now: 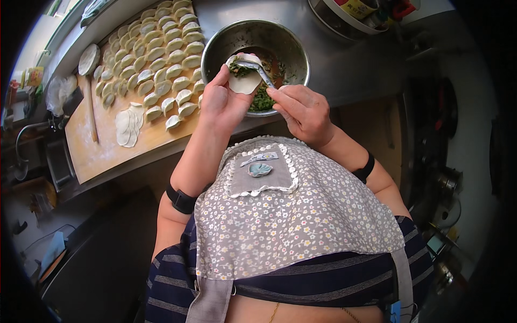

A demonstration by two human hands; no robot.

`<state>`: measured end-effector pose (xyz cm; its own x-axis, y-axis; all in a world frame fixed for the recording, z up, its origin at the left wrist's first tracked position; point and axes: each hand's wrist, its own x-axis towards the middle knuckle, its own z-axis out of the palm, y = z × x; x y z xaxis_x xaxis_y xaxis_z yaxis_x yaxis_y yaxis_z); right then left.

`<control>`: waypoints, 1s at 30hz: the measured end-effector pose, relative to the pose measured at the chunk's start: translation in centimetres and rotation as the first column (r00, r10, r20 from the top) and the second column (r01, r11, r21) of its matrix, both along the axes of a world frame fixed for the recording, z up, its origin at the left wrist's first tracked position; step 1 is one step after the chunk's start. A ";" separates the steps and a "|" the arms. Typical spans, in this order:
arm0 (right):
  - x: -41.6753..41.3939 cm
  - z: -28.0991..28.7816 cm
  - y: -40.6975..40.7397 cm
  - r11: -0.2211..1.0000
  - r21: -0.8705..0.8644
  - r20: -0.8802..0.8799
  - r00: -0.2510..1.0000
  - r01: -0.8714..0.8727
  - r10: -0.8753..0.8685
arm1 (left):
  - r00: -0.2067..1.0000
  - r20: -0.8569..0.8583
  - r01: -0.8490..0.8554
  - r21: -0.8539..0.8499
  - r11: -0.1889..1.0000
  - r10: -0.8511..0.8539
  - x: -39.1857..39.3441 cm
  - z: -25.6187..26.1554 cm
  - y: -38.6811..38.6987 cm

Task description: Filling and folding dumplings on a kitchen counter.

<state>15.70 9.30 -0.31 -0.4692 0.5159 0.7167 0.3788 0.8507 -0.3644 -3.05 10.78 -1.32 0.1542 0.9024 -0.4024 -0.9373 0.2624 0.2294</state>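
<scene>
In my left hand (224, 95) lies a round dumpling wrapper (244, 83), held over the near part of a steel mixing bowl (306, 60). Green chopped filling (239, 71) sits on the wrapper's upper left part. My right hand (305, 111) grips the handle of a spoon (262, 73), whose head touches the filling. More green filling (262, 101) shows in the bowl below, beside some brownish liquid. To the left, a wooden board (87, 161) bears rows of shaped dumplings (155, 53) and a fanned pile of flat wrappers (129, 126).
A rolling pin (91, 111) lies on the board's left part, near a round floury piece (89, 59). A sink faucet (30, 126) stands at the far left. A round container with bottles (349, 20) stands on the steel counter at the back right.
</scene>
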 end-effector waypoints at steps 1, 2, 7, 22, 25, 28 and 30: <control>-0.2 -0.3 -0.3 1.000 0.004 0.000 1.000 -0.006 0.006 | 1.000 0.000 -0.006 0.004 1.000 0.006 -0.2 -0.1 0.0; -0.2 -0.5 -0.5 1.000 0.016 0.035 0.999 -0.014 0.013 | 0.999 0.047 -0.014 0.000 1.000 0.014 -0.5 -0.2 0.1; -0.3 0.1 -0.5 0.989 -0.146 -0.153 0.988 0.012 -0.035 | 0.998 0.038 -0.056 0.013 0.998 0.056 -1.2 -0.8 0.0; 1.1 -2.2 1.9 0.803 -0.582 -0.173 0.945 0.129 -0.278 | 0.989 0.110 -0.113 0.137 0.984 0.098 -5.1 -3.5 -2.1; 1.3 -5.6 3.1 0.701 -0.674 -0.058 0.929 0.234 -0.366 | 0.988 0.083 -0.139 0.092 0.986 0.132 -5.2 -3.5 -2.7; -0.3 -7.0 3.3 0.720 -0.633 0.022 0.936 0.285 -0.351 | 0.982 0.123 -0.152 0.061 0.987 0.143 -5.6 -4.2 -3.1; -1.2 -7.5 3.1 0.648 -0.724 0.017 0.944 0.238 -0.329 | 0.976 0.176 -0.148 0.100 0.984 0.129 -6.0 -4.8 -3.3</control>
<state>14.52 12.38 -7.84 -0.1575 0.9810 0.1131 0.4774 0.1759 -0.8609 -9.02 7.48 -6.10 0.0811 0.9575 -0.2767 -0.9904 0.1087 0.0859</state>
